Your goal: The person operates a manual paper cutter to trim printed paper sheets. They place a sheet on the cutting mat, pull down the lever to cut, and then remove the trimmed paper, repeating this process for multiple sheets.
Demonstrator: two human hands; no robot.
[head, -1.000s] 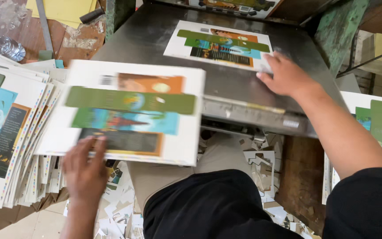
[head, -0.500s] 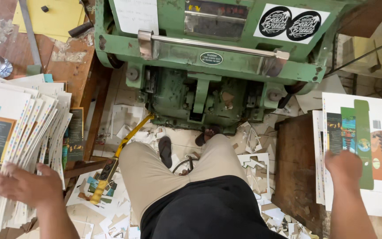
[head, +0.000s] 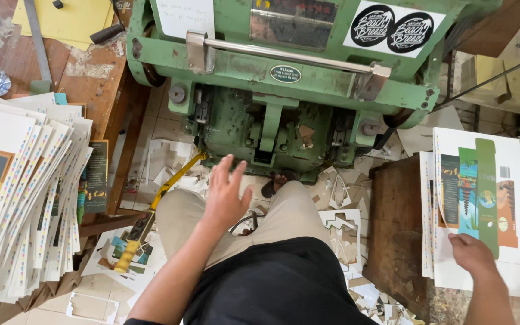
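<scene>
Since half a second ago the left hand (head: 225,194) has been lifted off the left stack of printed sheets (head: 13,198), now open and empty over the lap, while the top printed sheet (head: 479,204) on the right desk is pressed by the right hand (head: 472,254), fingers flat.

The press (head: 284,78) stands straight ahead of you, beyond your knees. Your left hand (head: 225,195) hangs spread and empty in front of the press, above your left thigh. Left of the press, a fanned stack of printed sheets (head: 19,198) lies on a wooden table (head: 100,78). Right of the press, a second pile of sheets (head: 482,204) lies on a wooden stand (head: 395,222), with your right hand (head: 472,254) resting on its near edge. Offcuts (head: 341,219) litter the floor below the press.
</scene>
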